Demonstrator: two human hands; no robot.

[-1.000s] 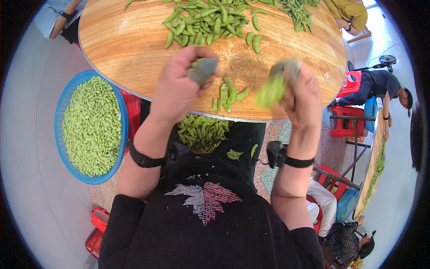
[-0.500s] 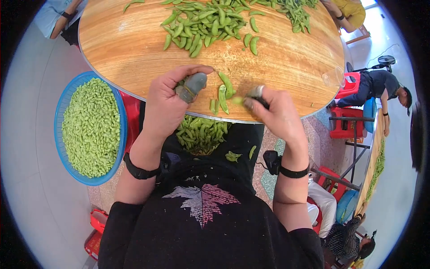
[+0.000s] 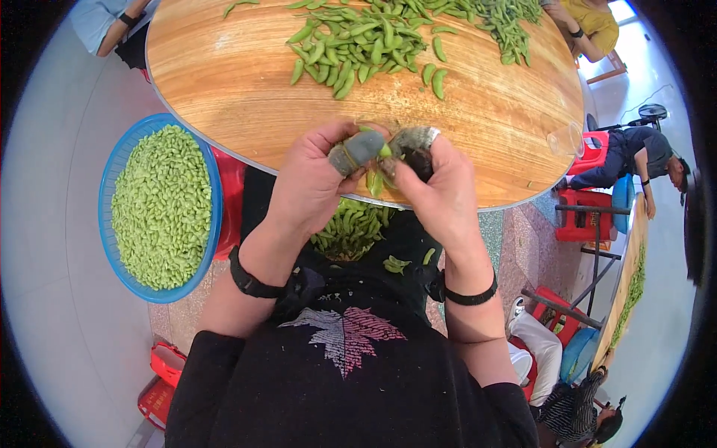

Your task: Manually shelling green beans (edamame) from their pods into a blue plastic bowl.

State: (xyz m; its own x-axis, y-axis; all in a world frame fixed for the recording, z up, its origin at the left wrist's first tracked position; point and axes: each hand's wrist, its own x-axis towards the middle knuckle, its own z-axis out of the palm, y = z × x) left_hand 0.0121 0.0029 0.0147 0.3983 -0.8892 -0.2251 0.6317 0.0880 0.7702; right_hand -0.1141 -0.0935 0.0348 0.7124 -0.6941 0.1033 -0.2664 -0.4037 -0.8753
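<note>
My left hand, its thumb in a grey cover, pinches a green bean pod over the near edge of the wooden table. My right hand, with dark, worn covers on its digits, closes on the same pod from the other side. The fingertips of both hands almost meet, so most of that pod is hidden. Just below them another green pod shows in part at the table's edge. Farther off on the table lies a heap of unopened pods.
A blue basket full of shelled green beans stands at my left, beside a red stool. Pods lie in my lap. A clear cup is at the table's right edge. Other people sit around this table and another one at right.
My hands have come together from apart; the right has moved left and up to meet the left at the pod. The whole view has shifted slightly.
</note>
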